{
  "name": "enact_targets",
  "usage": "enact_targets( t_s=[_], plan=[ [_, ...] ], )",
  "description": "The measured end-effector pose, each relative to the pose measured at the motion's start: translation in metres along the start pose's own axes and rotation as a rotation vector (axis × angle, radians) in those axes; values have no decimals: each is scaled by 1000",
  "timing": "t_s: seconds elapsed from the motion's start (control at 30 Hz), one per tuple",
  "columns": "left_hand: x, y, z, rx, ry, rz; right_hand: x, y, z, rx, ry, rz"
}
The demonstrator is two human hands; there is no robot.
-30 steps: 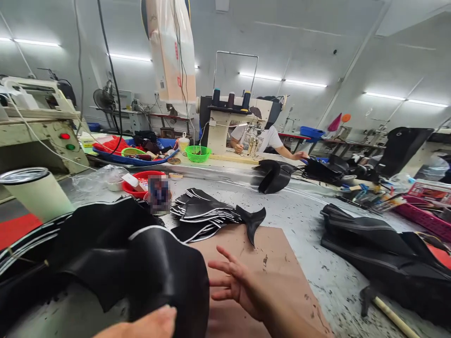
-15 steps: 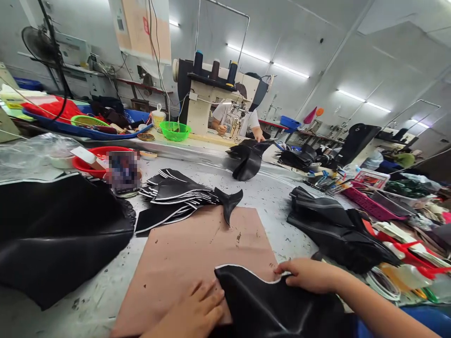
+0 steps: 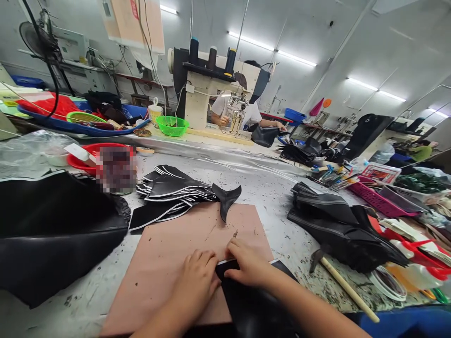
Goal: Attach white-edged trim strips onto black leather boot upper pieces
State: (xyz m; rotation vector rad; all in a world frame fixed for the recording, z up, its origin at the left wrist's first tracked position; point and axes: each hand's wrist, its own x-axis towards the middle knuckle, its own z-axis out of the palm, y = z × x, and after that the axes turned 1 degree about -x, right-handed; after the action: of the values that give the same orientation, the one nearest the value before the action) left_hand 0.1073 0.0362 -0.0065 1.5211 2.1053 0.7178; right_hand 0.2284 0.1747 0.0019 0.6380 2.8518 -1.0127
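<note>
My right hand (image 3: 248, 265) has its thumb and fingers on the white-edged top of a black leather-like piece (image 3: 257, 305), near its upper left corner. Beside that corner my left hand (image 3: 198, 274) lies on the pinkish board (image 3: 169, 249), fingers loosely stretched and slightly bent, thumb side touching the piece's left edge. My right forearm crosses over the piece and hides part of it. Beyond the hands, a stack of black pieces with white edges (image 3: 172, 188) overlaps the board's far edge, a curved black piece (image 3: 227, 199) at its right end.
A hammer (image 3: 343, 284) lies at right, near a pile of black pieces (image 3: 327, 220). A large black piece (image 3: 59, 234) covers the left side. Ahead stands a sewing machine (image 3: 197, 98), with a person (image 3: 252, 115) behind it. Red bowl (image 3: 82, 157) and purple basket (image 3: 378, 199) stand farther out.
My right hand has moved left along the white edge to the corner beside my left hand. The hammer has come into view. The person behind the machine has shifted a black piece rightward.
</note>
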Motion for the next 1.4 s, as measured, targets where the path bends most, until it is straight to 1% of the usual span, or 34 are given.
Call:
enact_targets(
  t_s=[0.17, 0.23, 0.3, 0.43, 0.57, 0.67, 0.87, 1.1, 1.2, 1.3, 1.4],
  plan=[
    [1, 3, 2, -205, 36, -85, 4, -5, 1, 187, -17, -68],
    [2, 4, 2, -339, 32, -108, 2, -7, 2, 249, 23, -93],
    [3, 5, 2, -478, 32, -123, 1, -7, 4, 285, 103, -105],
    [6, 12, 6, -670, 81, -166, -1, -6, 4, 292, 233, -144],
    [8, 16, 14, -780, 125, -204, -4, -6, 0, 257, 285, -224],
    [7, 15, 21, -829, 144, -214, -6, -5, 2, 223, 327, -271],
    [8, 11, 28, -876, 160, -235, -7, -6, 15, 233, 478, -253],
    [7, 17, 27, -865, 111, -295, -8, -5, 11, 405, 430, -240],
    [8, 17, 23, -787, 78, -367, -10, -1, 6, 515, 476, -204],
    [10, 6, 16, -644, 87, -440, -20, 12, -2, 654, 528, -170],
    [9, -10, 4, -452, 127, -480, -42, 35, -14, 726, 592, -38]
  ],
)
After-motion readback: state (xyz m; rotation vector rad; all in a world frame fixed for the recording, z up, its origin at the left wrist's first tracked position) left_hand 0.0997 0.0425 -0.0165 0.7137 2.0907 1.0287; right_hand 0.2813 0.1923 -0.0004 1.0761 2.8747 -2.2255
